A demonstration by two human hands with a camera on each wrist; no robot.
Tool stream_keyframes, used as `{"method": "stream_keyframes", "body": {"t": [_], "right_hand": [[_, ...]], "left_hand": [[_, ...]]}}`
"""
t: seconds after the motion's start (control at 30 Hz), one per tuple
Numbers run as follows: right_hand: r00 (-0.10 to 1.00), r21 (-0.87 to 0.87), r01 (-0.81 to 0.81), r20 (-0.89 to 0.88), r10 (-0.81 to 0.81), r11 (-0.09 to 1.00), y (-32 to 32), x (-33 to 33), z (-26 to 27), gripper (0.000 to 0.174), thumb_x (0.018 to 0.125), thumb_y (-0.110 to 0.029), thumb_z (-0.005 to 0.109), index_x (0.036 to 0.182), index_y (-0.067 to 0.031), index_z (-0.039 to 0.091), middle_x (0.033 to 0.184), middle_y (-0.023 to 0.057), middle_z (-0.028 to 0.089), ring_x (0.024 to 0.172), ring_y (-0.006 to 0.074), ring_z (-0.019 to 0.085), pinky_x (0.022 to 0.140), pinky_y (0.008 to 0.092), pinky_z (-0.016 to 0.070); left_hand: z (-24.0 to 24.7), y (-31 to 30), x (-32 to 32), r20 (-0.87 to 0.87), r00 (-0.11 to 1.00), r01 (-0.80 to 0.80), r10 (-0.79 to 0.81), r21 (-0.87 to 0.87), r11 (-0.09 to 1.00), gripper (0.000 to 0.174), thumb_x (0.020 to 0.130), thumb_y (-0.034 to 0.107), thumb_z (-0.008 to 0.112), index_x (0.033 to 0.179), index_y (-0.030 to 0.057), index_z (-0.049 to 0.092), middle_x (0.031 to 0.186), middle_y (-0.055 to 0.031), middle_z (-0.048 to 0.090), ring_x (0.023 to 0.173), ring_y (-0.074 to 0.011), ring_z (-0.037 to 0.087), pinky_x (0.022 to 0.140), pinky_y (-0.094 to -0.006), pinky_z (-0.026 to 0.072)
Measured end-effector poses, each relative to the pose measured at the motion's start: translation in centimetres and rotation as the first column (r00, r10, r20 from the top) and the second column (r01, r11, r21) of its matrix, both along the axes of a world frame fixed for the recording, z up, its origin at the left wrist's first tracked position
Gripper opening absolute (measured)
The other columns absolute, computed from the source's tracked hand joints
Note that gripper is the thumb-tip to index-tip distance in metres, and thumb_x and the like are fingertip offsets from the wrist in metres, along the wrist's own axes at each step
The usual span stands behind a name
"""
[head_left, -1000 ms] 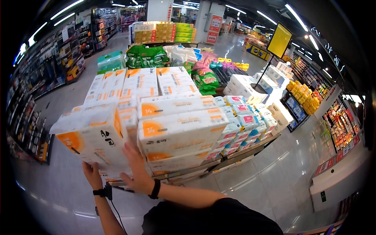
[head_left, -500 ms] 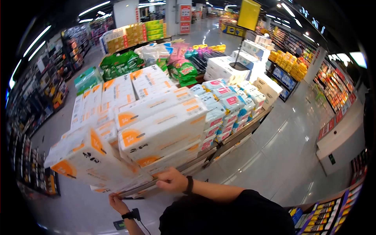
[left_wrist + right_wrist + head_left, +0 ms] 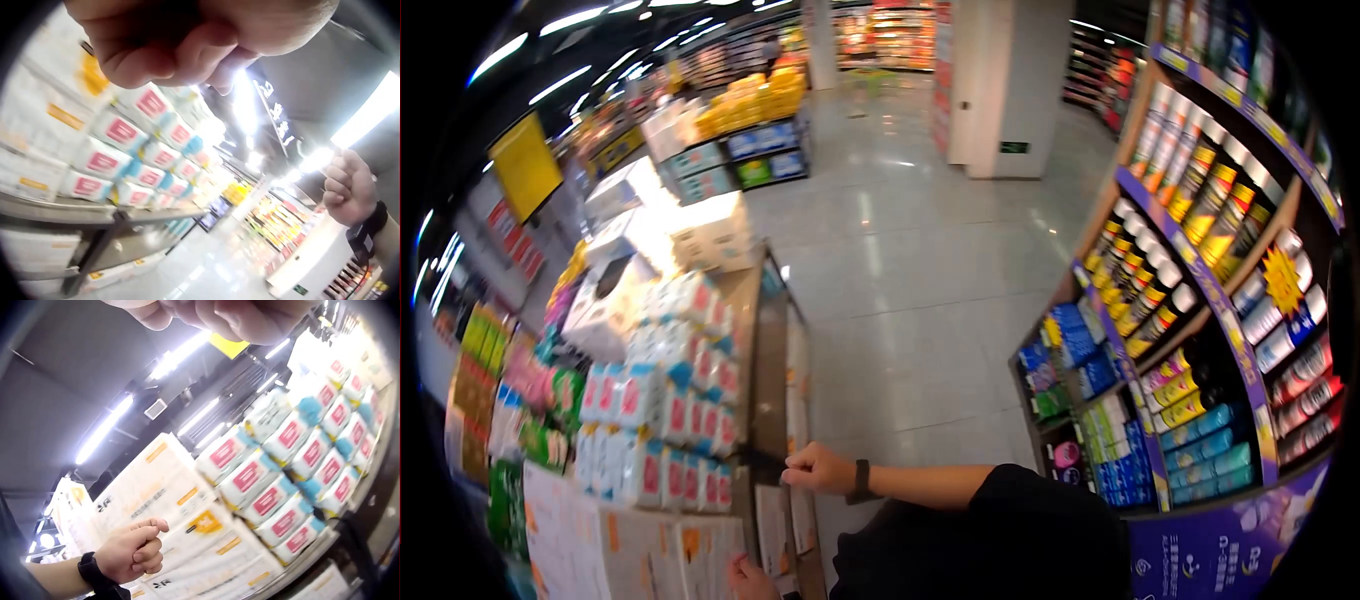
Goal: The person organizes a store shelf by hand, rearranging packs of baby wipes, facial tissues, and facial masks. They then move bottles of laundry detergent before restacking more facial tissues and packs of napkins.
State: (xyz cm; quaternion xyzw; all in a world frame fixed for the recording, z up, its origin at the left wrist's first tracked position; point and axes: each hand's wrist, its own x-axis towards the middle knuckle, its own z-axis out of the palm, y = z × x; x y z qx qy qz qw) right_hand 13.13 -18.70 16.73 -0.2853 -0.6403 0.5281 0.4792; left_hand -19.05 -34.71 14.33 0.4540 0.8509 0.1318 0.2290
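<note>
My right hand (image 3: 820, 468) is in the air past the edge of the display stand, its fingers loosely curled around nothing. At the bottom of the head view, my left hand (image 3: 750, 580) is partly cut off by the frame, close beside the white tissue packs (image 3: 640, 550) with orange marks. In the right wrist view, the left hand (image 3: 134, 550) has loosely bent fingers and holds nothing, overlapping the large tissue packs (image 3: 156, 487). The left wrist view shows the right hand (image 3: 350, 187) equally bare. Stacked wipes packs (image 3: 660, 430) with pink labels lie beyond the tissue packs.
Shelves of spray cans (image 3: 1200, 190) and bottles rise on the right, above a purple panel (image 3: 1220, 550). A tiled aisle (image 3: 890, 290) runs between them and the stand edge (image 3: 765, 350). Farther off stand a white pillar (image 3: 1010, 90) and yellow packs (image 3: 750, 105).
The view has swung right, from the tissue stack toward the aisle and shelves. Both hands have come away from the tissue pack they were at, which stays on the stand.
</note>
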Motion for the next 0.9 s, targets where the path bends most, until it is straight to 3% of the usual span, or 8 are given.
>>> {"method": "stream_keyframes", "body": {"t": [0.03, 0.13, 0.2, 0.23, 0.4, 0.5, 0.63, 0.9], "right_hand": [[0.999, -0.036, 0.037, -0.018, -0.038, 0.999, 0.3, 3.1, 0.1, 0.05, 0.107, -0.023, 0.065, 0.07, -0.0074, 0.036, 0.061, -0.0007, 0.029, 0.058, 0.0094, 0.028, 0.056, 0.0375, 0.0287], [0.977, -0.125, 0.207, -0.029, -0.212, 0.97, 0.2, 11.1, 0.2, 0.046, 0.107, -0.024, 0.066, 0.071, -0.0074, 0.043, 0.061, -0.0019, 0.035, 0.06, 0.0085, 0.033, 0.057, 0.0351, 0.0318], [0.967, -0.13, 0.252, 0.004, -0.254, 0.959, 0.1, 15.9, 0.1, 0.037, 0.105, -0.022, 0.067, 0.075, -0.0057, 0.053, 0.063, -0.0021, 0.046, 0.064, 0.0077, 0.041, 0.06, 0.0318, 0.0372], [0.961, -0.146, 0.277, 0.028, -0.276, 0.95, -0.1, 17.6, -0.1, 0.033, 0.105, -0.021, 0.067, 0.077, -0.0054, 0.057, 0.065, -0.0024, 0.048, 0.066, 0.0073, 0.043, 0.061, 0.0311, 0.0383], [0.957, -0.088, 0.289, 0.052, -0.285, 0.953, -0.6, 21.7, -0.4, 0.021, 0.102, -0.019, 0.07, 0.091, -0.0019, 0.064, 0.082, 0.004, 0.064, 0.075, 0.0128, 0.059, 0.069, 0.0332, 0.0504], [0.956, -0.085, 0.294, 0.024, -0.293, 0.952, 0.3, 23.0, -0.9, 0.017, 0.099, -0.018, 0.072, 0.099, -0.002, 0.068, 0.096, 0.007, 0.066, 0.089, 0.016, 0.064, 0.081, 0.0338, 0.0558], [0.945, -0.226, 0.323, 0.029, -0.325, 0.919, 3.1, 24.5, -2.5, 0.016, 0.099, -0.016, 0.073, 0.106, -0.0041, 0.067, 0.094, 0.0038, 0.066, 0.088, 0.0133, 0.062, 0.081, 0.0321, 0.0542], [0.958, -0.358, 0.273, 0.189, -0.217, 0.893, 14.2, 28.3, -5.0, 0.016, 0.099, -0.014, 0.075, 0.112, -0.008, 0.067, 0.089, -0.0025, 0.065, 0.08, 0.0079, 0.059, 0.074, 0.0281, 0.0503]], "left_hand": [[-1.1, 2.2, 3.7, 0.05, 0.998, 0.006, -0.023, 0.313, 0.95, 0.041, 0.107, 0.04, 0.058, 0.125, 0.0094, 0.078, 0.115, -0.0256, 0.078, 0.105, -0.0478, 0.073, 0.093, -0.0569, 0.0557], [-3.3, 10.4, 12.0, 0.419, 0.838, 0.067, -0.349, 0.555, 0.829, 0.029, 0.117, 0.022, 0.051, 0.095, 0.0051, 0.061, 0.07, 0.0012, 0.04, 0.061, -0.011, 0.032, 0.058, -0.0341, 0.0291], [-3.4, 14.1, 17.7, 0.373, 0.749, 0.225, -0.548, 0.634, 0.74, 0.039, 0.117, 0.023, 0.051, 0.083, 0.0049, 0.049, 0.07, 0.0009, 0.035, 0.064, -0.0093, 0.031, 0.059, -0.034, 0.0269], [-2.2, 15.4, 20.1, 0.418, 0.701, 0.297, -0.578, 0.565, 0.77, 0.03, 0.109, 0.014, 0.052, 0.082, 0.0011, 0.051, 0.072, 0.001, 0.043, 0.07, -0.0092, 0.038, 0.061, -0.0344, 0.0328], [-0.8, 19.4, 31.6, 0.487, 0.478, 0.44, -0.731, 0.588, 0.679, 0.043, 0.102, 0.015, 0.061, 0.068, -0.0001, 0.04, 0.059, -0.0031, 0.031, 0.058, -0.0082, 0.033, 0.051, -0.0394, 0.0232], [-0.8, 21.5, 35.3, 0.4, 0.351, 0.625, -0.846, 0.573, 0.53, 0.036, 0.101, 0.018, 0.067, 0.072, -0.0033, 0.059, 0.061, -0.0194, 0.047, 0.052, -0.016, 0.046, 0.052, -0.0394, 0.0388], [-0.8, 25.5, 37.4, 0.369, 0.341, 0.727, -0.864, 0.479, 0.492, 0.02, 0.1, 0.021, 0.07, 0.092, 0.0029, 0.075, 0.075, -0.0234, 0.066, 0.063, -0.0371, 0.069, 0.059, -0.0418, 0.0503], [-4.2, 36.2, 40.0, 0.312, 0.329, 0.818, -0.891, 0.377, 0.434, 0.022, 0.097, 0.029, 0.075, 0.109, 0.011, 0.08, 0.091, -0.0175, 0.077, 0.083, -0.0402, 0.075, 0.071, -0.044, 0.0579]]}}
